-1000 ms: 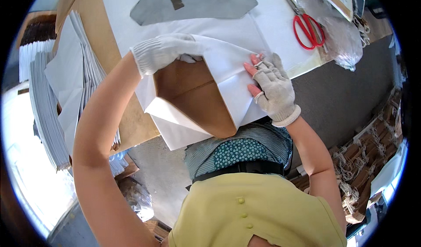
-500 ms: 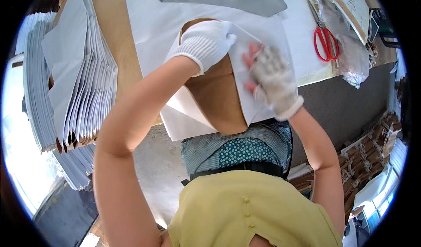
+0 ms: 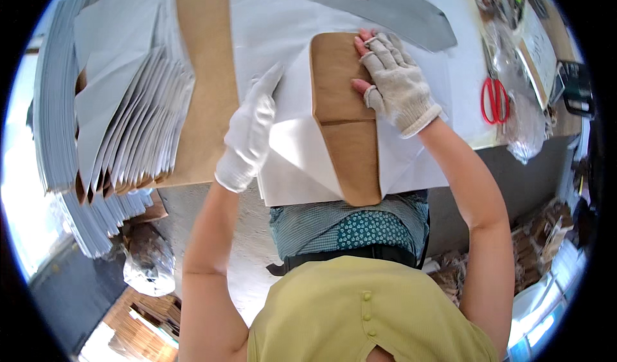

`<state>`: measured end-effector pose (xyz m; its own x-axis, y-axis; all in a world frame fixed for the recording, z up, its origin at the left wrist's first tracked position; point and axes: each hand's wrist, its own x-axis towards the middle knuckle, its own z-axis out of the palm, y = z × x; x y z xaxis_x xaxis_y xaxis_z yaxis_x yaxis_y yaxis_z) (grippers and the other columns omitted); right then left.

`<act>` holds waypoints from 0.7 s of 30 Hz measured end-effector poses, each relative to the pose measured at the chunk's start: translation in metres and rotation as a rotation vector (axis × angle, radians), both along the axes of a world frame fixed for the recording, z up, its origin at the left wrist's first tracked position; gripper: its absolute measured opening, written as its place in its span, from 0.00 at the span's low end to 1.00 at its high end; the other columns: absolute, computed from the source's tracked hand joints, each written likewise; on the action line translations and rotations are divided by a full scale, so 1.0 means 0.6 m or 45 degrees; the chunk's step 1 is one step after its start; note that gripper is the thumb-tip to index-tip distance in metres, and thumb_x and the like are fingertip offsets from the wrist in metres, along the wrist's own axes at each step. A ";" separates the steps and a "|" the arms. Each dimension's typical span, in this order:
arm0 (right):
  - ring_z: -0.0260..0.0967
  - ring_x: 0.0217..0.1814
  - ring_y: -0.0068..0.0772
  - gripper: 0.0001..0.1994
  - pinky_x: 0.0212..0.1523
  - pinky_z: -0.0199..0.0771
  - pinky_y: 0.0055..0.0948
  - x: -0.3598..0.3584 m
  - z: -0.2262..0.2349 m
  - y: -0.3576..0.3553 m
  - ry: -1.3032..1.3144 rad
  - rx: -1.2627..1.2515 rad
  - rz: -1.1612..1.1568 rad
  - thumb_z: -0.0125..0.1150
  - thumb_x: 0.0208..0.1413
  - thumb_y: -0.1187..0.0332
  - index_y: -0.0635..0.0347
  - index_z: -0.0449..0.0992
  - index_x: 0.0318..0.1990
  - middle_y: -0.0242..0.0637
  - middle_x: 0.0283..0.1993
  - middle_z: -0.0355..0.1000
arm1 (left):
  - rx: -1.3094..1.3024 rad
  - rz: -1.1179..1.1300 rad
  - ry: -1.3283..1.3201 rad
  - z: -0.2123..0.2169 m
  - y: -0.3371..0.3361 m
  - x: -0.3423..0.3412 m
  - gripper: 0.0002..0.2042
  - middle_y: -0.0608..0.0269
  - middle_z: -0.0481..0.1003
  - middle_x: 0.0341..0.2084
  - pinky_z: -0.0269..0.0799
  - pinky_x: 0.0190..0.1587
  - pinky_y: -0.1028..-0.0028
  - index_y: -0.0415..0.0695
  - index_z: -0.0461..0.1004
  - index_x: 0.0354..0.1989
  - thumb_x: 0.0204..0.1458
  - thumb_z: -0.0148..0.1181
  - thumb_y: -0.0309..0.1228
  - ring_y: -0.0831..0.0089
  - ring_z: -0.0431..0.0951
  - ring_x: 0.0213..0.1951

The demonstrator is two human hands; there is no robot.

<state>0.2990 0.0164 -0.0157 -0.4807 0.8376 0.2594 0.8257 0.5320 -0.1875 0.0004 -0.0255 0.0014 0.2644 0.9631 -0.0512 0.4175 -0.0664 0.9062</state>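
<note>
A folded paper piece, brown on one face and white on the other, lies at the table's near edge; its brown strip (image 3: 345,114) runs down the middle with a crease across it. White flaps (image 3: 292,162) spread to both sides. My right hand (image 3: 400,82), in a greyish knit glove with bare fingertips, rests flat on its far right part, fingers stretched out. To the left of the strip, my left hand (image 3: 250,127) in a white glove is turned edge-on, fingers straight and together, holding nothing. Whether it touches the paper I cannot tell.
A grey flat plate (image 3: 392,11) with a dark tab lies at the back. Stacks of folded white paper (image 3: 138,124) stand on the left over brown paper (image 3: 209,92). Red-handled scissors (image 3: 495,100), a clear plastic bag (image 3: 524,130) and a board (image 3: 538,53) lie on the right.
My left hand has left the top of the brown strip and moved to its left. My right hand has settled flat on the far right of the paper. The whole view has shifted.
</note>
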 end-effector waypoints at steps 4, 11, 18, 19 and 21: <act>0.65 0.72 0.51 0.23 0.74 0.62 0.46 -0.101 0.013 -0.031 0.136 0.080 0.201 0.64 0.57 0.62 0.63 0.77 0.58 0.46 0.64 0.72 | -0.427 -0.044 -0.706 -0.001 0.044 -0.081 0.43 0.39 0.57 0.74 0.51 0.78 0.60 0.29 0.50 0.76 0.72 0.29 0.62 0.53 0.58 0.75; 0.70 0.64 0.58 0.25 0.65 0.72 0.44 -0.221 -0.030 -0.056 0.547 -0.929 0.112 0.55 0.66 0.54 0.65 0.71 0.62 0.54 0.61 0.71 | -0.390 0.016 -0.725 0.026 0.041 -0.071 0.42 0.39 0.65 0.70 0.56 0.76 0.61 0.28 0.58 0.72 0.71 0.36 0.61 0.52 0.63 0.72; 0.69 0.68 0.52 0.24 0.69 0.67 0.45 -0.157 0.097 -0.027 0.083 -0.391 0.238 0.61 0.58 0.62 0.61 0.75 0.60 0.49 0.58 0.74 | 0.382 0.156 0.210 -0.007 -0.002 -0.001 0.29 0.46 0.70 0.67 0.55 0.75 0.53 0.42 0.66 0.71 0.71 0.45 0.51 0.38 0.65 0.70; 0.68 0.68 0.51 0.24 0.70 0.66 0.45 -0.129 0.120 -0.017 -0.014 -0.187 0.379 0.62 0.55 0.64 0.60 0.77 0.59 0.47 0.59 0.74 | 0.444 0.163 0.302 -0.013 -0.002 0.000 0.31 0.44 0.71 0.66 0.56 0.75 0.52 0.40 0.67 0.71 0.71 0.43 0.52 0.38 0.67 0.68; 0.68 0.69 0.49 0.24 0.70 0.65 0.47 -0.048 0.111 -0.021 0.281 -0.121 0.044 0.65 0.47 0.69 0.55 0.80 0.56 0.41 0.58 0.76 | 0.581 0.139 0.445 -0.022 0.004 0.014 0.34 0.39 0.72 0.63 0.57 0.74 0.51 0.35 0.67 0.70 0.72 0.40 0.55 0.40 0.70 0.66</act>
<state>0.2704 0.0040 0.0507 -0.4496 0.8474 0.2823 0.7410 0.5304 -0.4118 0.0087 -0.0230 -0.0121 0.2047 0.9288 0.3089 0.7130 -0.3577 0.6031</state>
